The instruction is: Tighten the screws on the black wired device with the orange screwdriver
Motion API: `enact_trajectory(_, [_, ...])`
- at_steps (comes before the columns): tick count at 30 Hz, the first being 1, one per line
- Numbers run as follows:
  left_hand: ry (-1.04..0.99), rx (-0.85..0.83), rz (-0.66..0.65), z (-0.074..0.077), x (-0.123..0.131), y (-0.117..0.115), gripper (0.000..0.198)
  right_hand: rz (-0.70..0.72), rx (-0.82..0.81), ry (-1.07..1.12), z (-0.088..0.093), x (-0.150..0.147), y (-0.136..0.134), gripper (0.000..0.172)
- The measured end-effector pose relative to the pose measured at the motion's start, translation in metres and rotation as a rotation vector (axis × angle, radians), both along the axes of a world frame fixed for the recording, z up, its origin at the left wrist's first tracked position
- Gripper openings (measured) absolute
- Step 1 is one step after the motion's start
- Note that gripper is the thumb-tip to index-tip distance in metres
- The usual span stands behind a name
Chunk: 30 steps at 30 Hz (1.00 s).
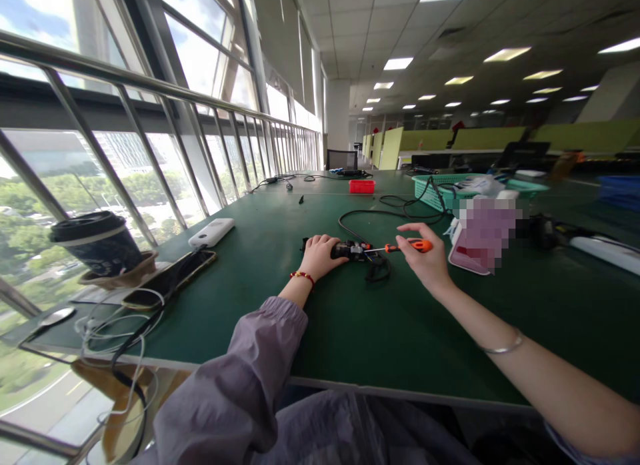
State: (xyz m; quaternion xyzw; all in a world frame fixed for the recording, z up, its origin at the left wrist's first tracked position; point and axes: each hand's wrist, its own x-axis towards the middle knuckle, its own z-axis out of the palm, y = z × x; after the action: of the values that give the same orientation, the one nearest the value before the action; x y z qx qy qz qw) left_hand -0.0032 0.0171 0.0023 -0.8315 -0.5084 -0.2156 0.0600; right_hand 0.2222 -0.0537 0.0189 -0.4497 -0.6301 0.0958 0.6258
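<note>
On the green tabletop, my left hand (321,255) is closed over a black device (356,252) with a cable, pressing it to the table. The device's body is partly hidden under my fingers, and I cannot make out its exact kind. An orange-and-black screwdriver (420,246) lies level in my right hand (429,264), its shaft pointing left. The screwdriver's tip reaches the right end of the device. My right index finger is raised above the handle. Black wire (379,268) loops beside the device, just below the shaft.
A green basket (434,197) with cables and a plastic bag stands at the back right, near a pink-and-white blurred object (475,252). Farther back is a red tray (361,186). At left are a white power bank (211,233), a phone (170,280) and a lidded cup (100,245).
</note>
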Motion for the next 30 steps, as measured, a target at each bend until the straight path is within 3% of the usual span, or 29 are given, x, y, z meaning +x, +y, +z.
enact_trajectory(4, [-0.008, -0.001, -0.003, -0.0005, -0.0002, 0.0004, 0.050, 0.044, 0.050, 0.098, -0.0024, -0.0030, 0.0008, 0.050])
enact_trajectory(8, [-0.014, -0.012, -0.003, -0.0002, -0.0001, -0.0001, 0.049, -0.076, -0.024, 0.040, -0.0007, -0.0052, -0.0040, 0.024])
enact_trajectory(11, [-0.010, -0.010, -0.001, -0.0002, -0.0001, -0.0002, 0.049, -0.009, -0.027, 0.032, 0.0006, -0.0066, -0.0062, 0.020])
enact_trajectory(14, [-0.008, -0.004, -0.002, -0.0004, -0.0003, 0.0001, 0.050, 0.088, 0.037, 0.076, -0.0006, -0.0079, -0.0046, 0.044])
enact_trajectory(16, [-0.012, -0.008, -0.004, -0.0004, -0.0002, 0.0003, 0.050, 0.077, 0.052, 0.092, -0.0017, -0.0083, -0.0033, 0.054])
enact_trajectory(21, [-0.014, -0.024, -0.009, -0.0001, 0.0003, 0.0010, 0.048, -0.023, -0.080, 0.062, -0.0015, -0.0075, -0.0051, 0.024])
enact_trajectory(23, [-0.008, -0.024, -0.012, 0.0001, 0.0004, 0.0011, 0.048, 0.019, -0.066, 0.064, -0.0007, -0.0078, -0.0056, 0.026])
enact_trajectory(27, [0.006, -0.022, -0.011, 0.0009, -0.0002, 0.0010, 0.049, 0.089, 0.049, 0.094, 0.0003, -0.0094, -0.0047, 0.056])
enact_trajectory(28, [0.008, -0.022, -0.011, 0.0010, -0.0004, 0.0010, 0.049, 0.072, 0.039, 0.094, 0.0003, -0.0094, -0.0046, 0.057])
enact_trajectory(30, [0.013, -0.023, -0.012, 0.0011, -0.0007, 0.0010, 0.050, 0.004, -0.026, 0.075, 0.0002, -0.0086, -0.0045, 0.044])
